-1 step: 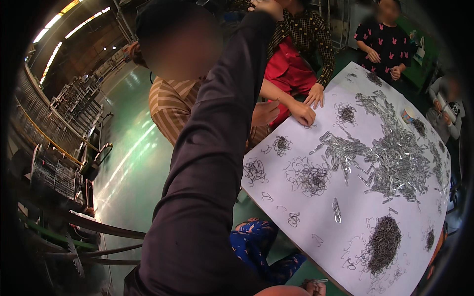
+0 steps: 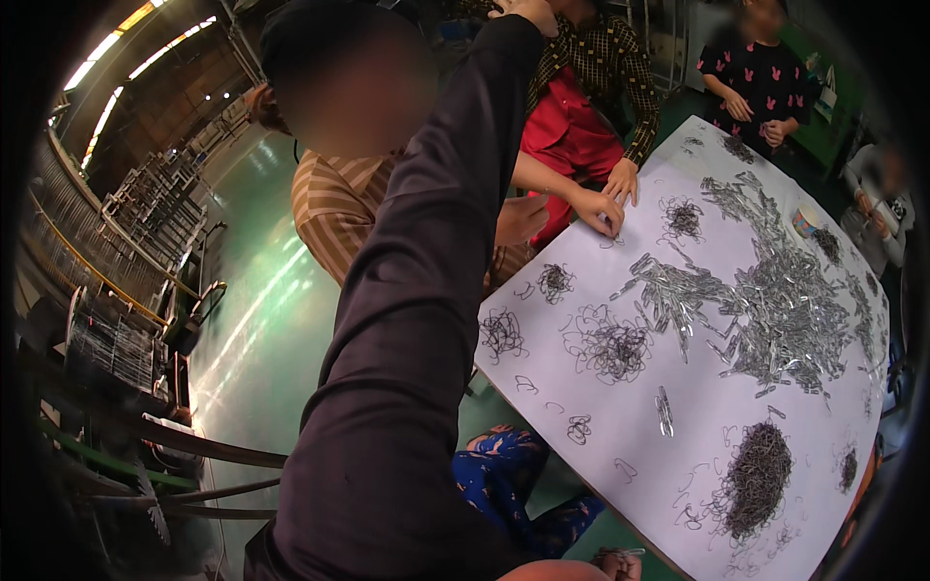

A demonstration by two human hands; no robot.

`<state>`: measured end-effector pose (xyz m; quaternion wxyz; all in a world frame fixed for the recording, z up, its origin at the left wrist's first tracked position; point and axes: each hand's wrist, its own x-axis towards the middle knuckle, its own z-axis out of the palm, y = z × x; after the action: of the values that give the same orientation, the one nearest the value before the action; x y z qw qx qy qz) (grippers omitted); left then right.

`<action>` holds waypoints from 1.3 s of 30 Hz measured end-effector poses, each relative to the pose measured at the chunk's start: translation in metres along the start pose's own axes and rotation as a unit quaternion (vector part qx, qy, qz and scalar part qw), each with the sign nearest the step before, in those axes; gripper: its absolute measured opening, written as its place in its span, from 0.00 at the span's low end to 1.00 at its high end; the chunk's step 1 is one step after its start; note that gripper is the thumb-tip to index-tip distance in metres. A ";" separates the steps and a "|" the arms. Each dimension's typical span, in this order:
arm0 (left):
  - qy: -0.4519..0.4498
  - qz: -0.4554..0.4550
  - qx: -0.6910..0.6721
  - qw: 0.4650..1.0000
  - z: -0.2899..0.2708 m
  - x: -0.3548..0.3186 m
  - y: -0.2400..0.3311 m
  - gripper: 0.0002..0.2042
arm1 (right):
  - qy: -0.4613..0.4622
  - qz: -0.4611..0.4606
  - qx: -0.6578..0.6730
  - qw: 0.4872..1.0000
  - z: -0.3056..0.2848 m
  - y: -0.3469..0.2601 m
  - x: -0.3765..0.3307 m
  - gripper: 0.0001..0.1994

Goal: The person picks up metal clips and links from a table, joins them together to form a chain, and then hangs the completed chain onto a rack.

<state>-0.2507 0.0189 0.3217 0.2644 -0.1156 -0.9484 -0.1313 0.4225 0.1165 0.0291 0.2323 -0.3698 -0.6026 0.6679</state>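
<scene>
My left arm in a dark sleeve stretches up across the middle, and my left hand (image 2: 526, 14) is at the top edge, mostly cut off. How its fingers are set is hidden. At the bottom edge, my right hand (image 2: 620, 565) shows only in part, its fingers closed around thin silver metal clips (image 2: 630, 552). Beside it is the near edge of a white-topped table (image 2: 620, 387). On that table lie a dense pile of dark bent wire hooks (image 2: 758, 479), a looser heap of hooks (image 2: 617, 349) and a broad spread of silver clips (image 2: 785, 310).
A co-worker in a striped top (image 2: 334, 208) is close behind my arm. Another co-worker's hand (image 2: 621, 184) rests on the table's far left edge. A person in a patterned black top (image 2: 756, 82) stands beyond it. A paper cup (image 2: 804, 222) stands among the clips. Metal racks (image 2: 160, 218) line the left.
The table sits very slightly farther right in the picture. A co-worker's fingers at the table's left edge have shifted a little. My arm and hands look nearly unchanged.
</scene>
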 end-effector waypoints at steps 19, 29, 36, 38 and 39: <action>-0.500 0.221 -0.678 0.491 0.021 -0.481 0.134 0.05 | -0.077 0.029 -0.130 0.988 0.055 -0.076 0.043 0.08; -0.388 0.326 -0.623 0.596 -0.021 -0.520 0.125 0.08 | 0.052 -0.139 -0.027 0.989 0.054 -0.055 0.014 0.06; -0.372 0.239 -0.623 0.646 -0.058 -0.560 0.126 0.03 | 0.102 -0.332 -0.197 0.917 0.030 -0.038 -0.020 0.09; -0.376 0.219 -0.651 0.622 -0.065 -0.563 0.124 0.03 | 0.136 -0.333 -0.190 0.914 0.034 -0.044 -0.027 0.09; -0.377 0.202 -0.665 0.612 -0.070 -0.568 0.123 0.03 | 0.142 -0.332 -0.172 0.917 0.035 -0.042 -0.032 0.09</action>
<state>0.2915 0.0277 0.1001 -0.2463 -0.4874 -0.5696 -0.6142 0.4097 0.0771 0.0767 0.4562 -0.2738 -0.7571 0.3792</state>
